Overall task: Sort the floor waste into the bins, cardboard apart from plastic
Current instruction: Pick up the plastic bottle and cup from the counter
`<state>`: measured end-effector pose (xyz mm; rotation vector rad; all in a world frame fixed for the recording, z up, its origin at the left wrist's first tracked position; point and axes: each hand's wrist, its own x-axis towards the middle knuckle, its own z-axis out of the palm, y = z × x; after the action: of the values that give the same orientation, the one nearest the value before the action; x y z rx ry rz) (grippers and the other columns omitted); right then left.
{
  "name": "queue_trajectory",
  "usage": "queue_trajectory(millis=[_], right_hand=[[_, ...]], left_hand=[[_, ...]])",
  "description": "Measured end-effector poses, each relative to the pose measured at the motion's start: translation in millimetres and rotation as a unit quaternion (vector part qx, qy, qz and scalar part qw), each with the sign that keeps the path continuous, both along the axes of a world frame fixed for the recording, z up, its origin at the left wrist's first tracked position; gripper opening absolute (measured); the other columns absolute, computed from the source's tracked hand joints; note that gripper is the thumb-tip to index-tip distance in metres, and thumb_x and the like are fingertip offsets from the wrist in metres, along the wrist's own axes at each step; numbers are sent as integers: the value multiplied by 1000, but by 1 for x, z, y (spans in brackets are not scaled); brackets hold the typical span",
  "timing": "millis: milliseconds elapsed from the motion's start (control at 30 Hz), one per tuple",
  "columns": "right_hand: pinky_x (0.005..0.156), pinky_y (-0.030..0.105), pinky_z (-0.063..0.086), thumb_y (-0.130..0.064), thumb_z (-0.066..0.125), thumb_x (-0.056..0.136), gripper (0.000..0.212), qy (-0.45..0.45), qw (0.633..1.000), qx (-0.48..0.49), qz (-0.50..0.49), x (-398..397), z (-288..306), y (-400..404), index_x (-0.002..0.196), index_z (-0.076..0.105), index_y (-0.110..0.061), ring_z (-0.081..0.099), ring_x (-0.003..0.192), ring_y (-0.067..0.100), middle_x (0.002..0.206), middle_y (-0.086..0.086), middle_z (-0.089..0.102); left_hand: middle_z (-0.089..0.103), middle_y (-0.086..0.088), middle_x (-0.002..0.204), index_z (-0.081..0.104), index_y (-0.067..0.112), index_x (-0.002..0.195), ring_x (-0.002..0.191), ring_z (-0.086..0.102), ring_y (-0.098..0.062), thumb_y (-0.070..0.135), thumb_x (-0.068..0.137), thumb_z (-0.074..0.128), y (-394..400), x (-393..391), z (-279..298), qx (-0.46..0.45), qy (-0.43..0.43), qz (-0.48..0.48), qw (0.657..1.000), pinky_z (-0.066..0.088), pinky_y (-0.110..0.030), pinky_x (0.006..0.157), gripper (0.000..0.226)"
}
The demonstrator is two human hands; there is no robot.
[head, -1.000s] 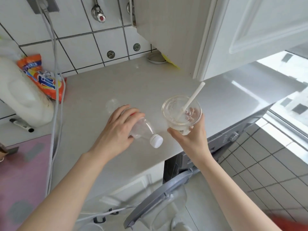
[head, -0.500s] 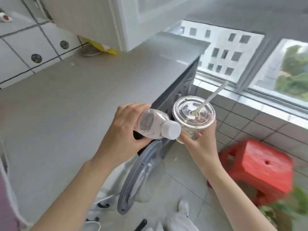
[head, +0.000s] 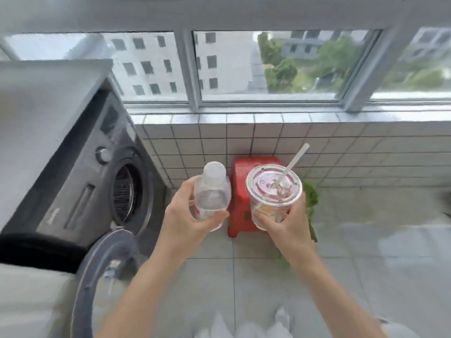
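Left hand (head: 188,215) grips a capped plastic bottle (head: 211,191), right hand (head: 288,223) a lidded cup (head: 273,193); tilting it could spill the dregs

1. There is one view only, from a wide-angle camera worn on the person's head; no second view shares the scene.
2. It looks forward and down, facing a tiled low wall (head: 268,142) under a window (head: 268,67); straight lines bow towards the edges (the wide lens).
3. It sits close above both forearms; the left hand (head: 188,215) and right hand (head: 288,225) fill the lower middle.
4. A washing machine (head: 80,167) runs along the left edge; the floor tiles (head: 366,240) lie below; much is blurred.
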<state>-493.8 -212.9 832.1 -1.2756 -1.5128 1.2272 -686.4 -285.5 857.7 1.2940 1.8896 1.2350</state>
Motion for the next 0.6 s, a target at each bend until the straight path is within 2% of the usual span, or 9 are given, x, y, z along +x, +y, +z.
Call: queue_trajectory(millis=[67, 233, 367, 467, 600], right_hand=[[100, 38, 47, -26, 87, 61, 74, -9, 999, -24, -24, 43, -6, 19, 111, 39, -49, 56, 113, 4, 119, -18, 56], [91, 20, 41, -19, 87, 62, 70, -33, 996, -54, -62, 148, -25, 69, 102, 39, -49, 55, 109, -2, 113, -23, 54], [94, 28, 46, -16, 86, 64, 67, -29, 991, -100, -81, 211, -45, 104, 100, 39, -46, 57, 107, -1, 111, -24, 55], [100, 36, 47, -14, 85, 65, 71, -14, 988, -119, -98, 243, -62, 124, 106, 38, -46, 58, 111, 1, 118, -15, 56], [94, 27, 48, -12, 83, 66, 83, -15, 987, -105, -120, 265, -84, 152, 123, 27, -35, 56, 118, 14, 123, -5, 49]], left_hand=[[65, 16, 108, 52, 35, 120, 101, 62, -4, 37, 63, 85, 30, 40, -11, -20, -33, -16, 999, 49, -20, 84, 66], [68, 18, 96, 54, 35, 109, 86, 66, -4, 33, 65, 86, 100, 139, -41, -73, -117, -13, 990, 57, -32, 79, 54], [67, 19, 96, 51, 36, 109, 89, 66, -4, 37, 64, 86, 143, 200, -64, -106, -164, -25, 980, 55, -31, 79, 57], [66, 22, 99, 47, 38, 113, 94, 65, -2, 35, 65, 86, 167, 229, -79, -135, -165, -48, 976, 53, -30, 82, 62], [66, 26, 98, 48, 39, 112, 89, 63, 5, 33, 65, 86, 201, 250, -97, -185, -139, -94, 968, 51, -24, 79, 61]])
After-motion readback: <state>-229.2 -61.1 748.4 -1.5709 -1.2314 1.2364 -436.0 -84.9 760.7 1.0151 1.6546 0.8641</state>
